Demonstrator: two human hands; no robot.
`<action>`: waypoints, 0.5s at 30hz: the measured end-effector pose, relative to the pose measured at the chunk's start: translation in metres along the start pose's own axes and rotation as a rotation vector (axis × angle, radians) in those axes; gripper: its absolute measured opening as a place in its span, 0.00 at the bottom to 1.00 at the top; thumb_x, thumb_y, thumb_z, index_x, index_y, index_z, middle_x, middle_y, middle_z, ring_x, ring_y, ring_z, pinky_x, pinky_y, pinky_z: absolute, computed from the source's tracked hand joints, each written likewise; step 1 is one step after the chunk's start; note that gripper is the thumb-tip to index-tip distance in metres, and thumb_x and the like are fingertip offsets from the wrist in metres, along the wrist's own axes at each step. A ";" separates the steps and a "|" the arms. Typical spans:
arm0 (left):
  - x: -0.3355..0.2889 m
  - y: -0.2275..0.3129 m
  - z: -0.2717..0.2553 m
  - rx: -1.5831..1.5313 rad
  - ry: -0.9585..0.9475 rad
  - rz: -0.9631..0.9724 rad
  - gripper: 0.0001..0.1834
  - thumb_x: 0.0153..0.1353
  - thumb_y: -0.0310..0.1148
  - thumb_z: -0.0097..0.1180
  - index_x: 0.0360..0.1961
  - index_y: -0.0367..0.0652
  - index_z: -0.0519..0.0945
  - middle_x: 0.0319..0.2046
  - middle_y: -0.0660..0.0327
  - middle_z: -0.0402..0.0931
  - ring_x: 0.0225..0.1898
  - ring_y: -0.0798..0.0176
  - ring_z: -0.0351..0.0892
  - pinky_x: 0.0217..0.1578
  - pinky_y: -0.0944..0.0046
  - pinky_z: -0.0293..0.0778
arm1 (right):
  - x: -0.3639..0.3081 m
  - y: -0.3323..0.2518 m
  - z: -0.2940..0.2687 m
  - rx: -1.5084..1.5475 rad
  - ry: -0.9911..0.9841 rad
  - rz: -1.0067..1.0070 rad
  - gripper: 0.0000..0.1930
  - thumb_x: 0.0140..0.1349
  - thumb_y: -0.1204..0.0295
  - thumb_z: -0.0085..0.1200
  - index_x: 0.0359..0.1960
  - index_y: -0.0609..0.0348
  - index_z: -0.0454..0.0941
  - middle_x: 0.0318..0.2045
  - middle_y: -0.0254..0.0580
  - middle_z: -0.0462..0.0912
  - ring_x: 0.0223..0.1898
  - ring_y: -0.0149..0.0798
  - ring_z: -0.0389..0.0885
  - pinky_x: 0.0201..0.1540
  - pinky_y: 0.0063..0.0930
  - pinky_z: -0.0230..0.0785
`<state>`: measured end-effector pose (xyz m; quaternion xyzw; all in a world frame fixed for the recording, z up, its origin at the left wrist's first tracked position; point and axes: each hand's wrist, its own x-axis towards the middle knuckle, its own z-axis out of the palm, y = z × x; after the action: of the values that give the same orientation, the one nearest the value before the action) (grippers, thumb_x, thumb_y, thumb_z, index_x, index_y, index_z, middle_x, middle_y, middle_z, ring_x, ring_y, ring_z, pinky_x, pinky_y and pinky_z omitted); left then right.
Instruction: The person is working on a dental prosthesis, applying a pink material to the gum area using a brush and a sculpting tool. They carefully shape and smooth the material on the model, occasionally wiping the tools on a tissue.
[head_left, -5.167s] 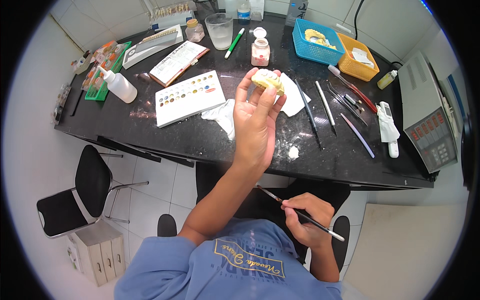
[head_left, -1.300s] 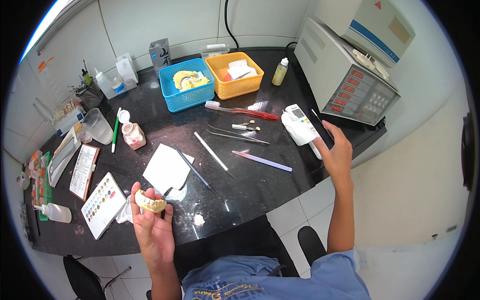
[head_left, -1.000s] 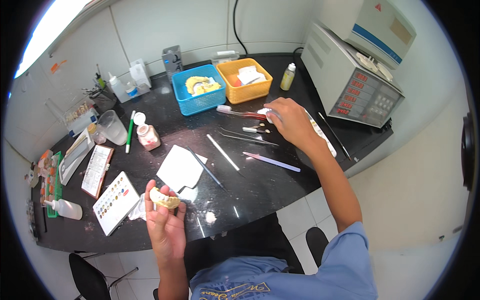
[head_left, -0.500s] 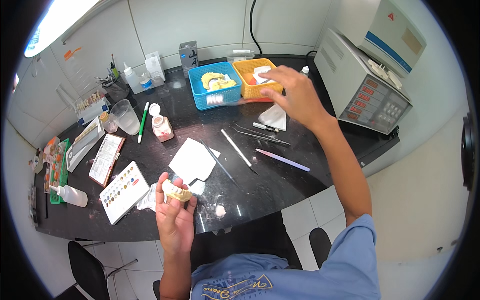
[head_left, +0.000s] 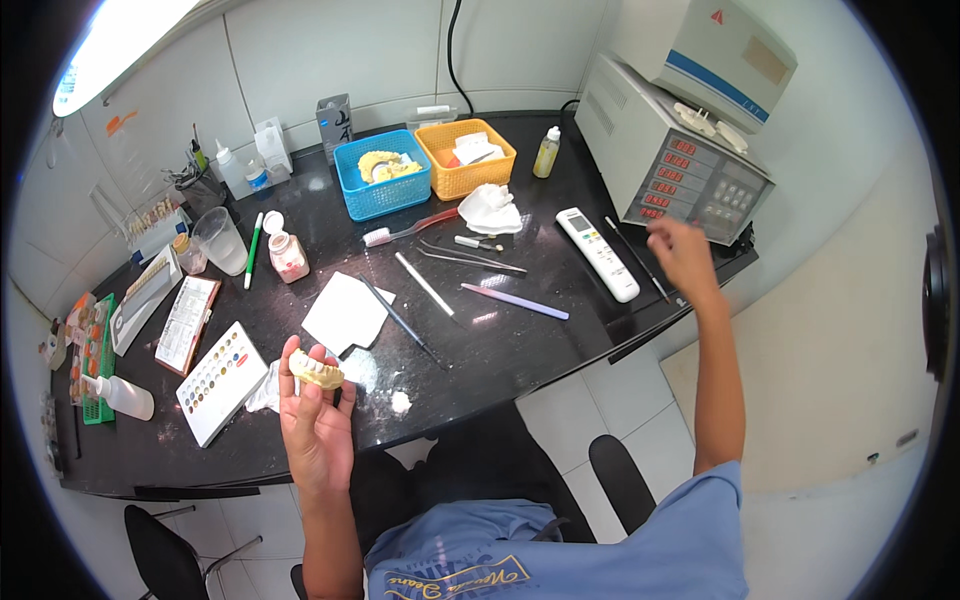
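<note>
The left hand (head_left: 316, 425) pinches a dental cast (head_left: 316, 370) (teeth up) at its fingertips. The right hand (head_left: 683, 258), blurred, hovers near the remote (head_left: 598, 253); its grip is unclear.

A grey machine (head_left: 690, 165) with red displays stands at the counter's right end.

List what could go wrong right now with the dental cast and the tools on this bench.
1. The left hand pinches the dental cast with its fingers alone, out past the bench edge; a slip would likely drop it to the floor.
2. The right hand is blurred near the white remote and a thin tool at the counter edge; it might knock them off.
3. Loose instruments lie across the black countertop; a sleeve could sweep them.
</note>
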<state>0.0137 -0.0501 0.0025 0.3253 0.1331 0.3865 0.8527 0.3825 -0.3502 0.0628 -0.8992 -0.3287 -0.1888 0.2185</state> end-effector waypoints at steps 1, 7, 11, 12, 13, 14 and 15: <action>0.001 0.003 -0.001 -0.001 -0.010 -0.009 0.38 0.59 0.28 0.60 0.67 0.47 0.56 0.56 0.59 0.68 0.54 0.66 0.70 0.53 0.62 0.70 | -0.006 0.004 0.009 0.020 -0.064 0.043 0.11 0.55 0.76 0.58 0.40 0.63 0.80 0.31 0.51 0.84 0.34 0.49 0.84 0.40 0.36 0.74; 0.004 0.007 -0.006 0.083 -0.050 -0.077 0.39 0.58 0.31 0.62 0.68 0.45 0.55 0.55 0.59 0.69 0.56 0.67 0.69 0.54 0.62 0.70 | -0.034 0.015 0.044 -0.156 -0.081 -0.020 0.15 0.51 0.80 0.57 0.43 0.60 0.79 0.36 0.49 0.82 0.37 0.47 0.83 0.41 0.37 0.74; 0.003 0.010 -0.006 0.023 -0.029 -0.102 0.39 0.57 0.28 0.62 0.67 0.45 0.56 0.54 0.56 0.71 0.54 0.66 0.71 0.53 0.61 0.72 | -0.042 0.019 0.036 -0.196 -0.111 0.036 0.16 0.51 0.78 0.53 0.44 0.62 0.79 0.32 0.46 0.77 0.34 0.44 0.80 0.38 0.35 0.71; 0.003 0.009 -0.007 0.011 -0.029 -0.104 0.38 0.58 0.28 0.62 0.67 0.45 0.56 0.54 0.56 0.71 0.54 0.67 0.72 0.53 0.61 0.71 | -0.044 0.017 0.027 -0.187 -0.046 -0.006 0.16 0.50 0.78 0.52 0.43 0.63 0.79 0.31 0.46 0.76 0.32 0.44 0.78 0.38 0.35 0.70; 0.003 0.010 -0.007 0.001 -0.033 -0.104 0.38 0.58 0.28 0.61 0.67 0.45 0.56 0.55 0.56 0.71 0.54 0.67 0.72 0.53 0.61 0.71 | -0.044 0.019 0.020 -0.157 0.015 0.004 0.15 0.49 0.79 0.52 0.41 0.64 0.78 0.30 0.46 0.75 0.30 0.43 0.77 0.37 0.34 0.70; 0.002 0.011 -0.006 0.007 -0.020 -0.091 0.38 0.58 0.28 0.61 0.67 0.46 0.56 0.55 0.56 0.71 0.54 0.67 0.72 0.53 0.61 0.70 | -0.044 0.008 0.014 -0.088 0.074 0.030 0.11 0.53 0.79 0.52 0.39 0.64 0.77 0.30 0.41 0.75 0.29 0.38 0.75 0.35 0.30 0.68; 0.001 0.013 -0.006 0.011 -0.008 -0.081 0.37 0.59 0.28 0.61 0.67 0.46 0.56 0.55 0.56 0.71 0.54 0.67 0.72 0.54 0.61 0.70 | -0.041 -0.011 0.006 -0.006 0.096 0.081 0.10 0.54 0.79 0.52 0.38 0.64 0.76 0.31 0.39 0.75 0.29 0.36 0.75 0.35 0.29 0.68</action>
<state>0.0043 -0.0409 0.0067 0.3260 0.1447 0.3496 0.8664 0.3472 -0.3606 0.0408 -0.9024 -0.2804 -0.2240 0.2387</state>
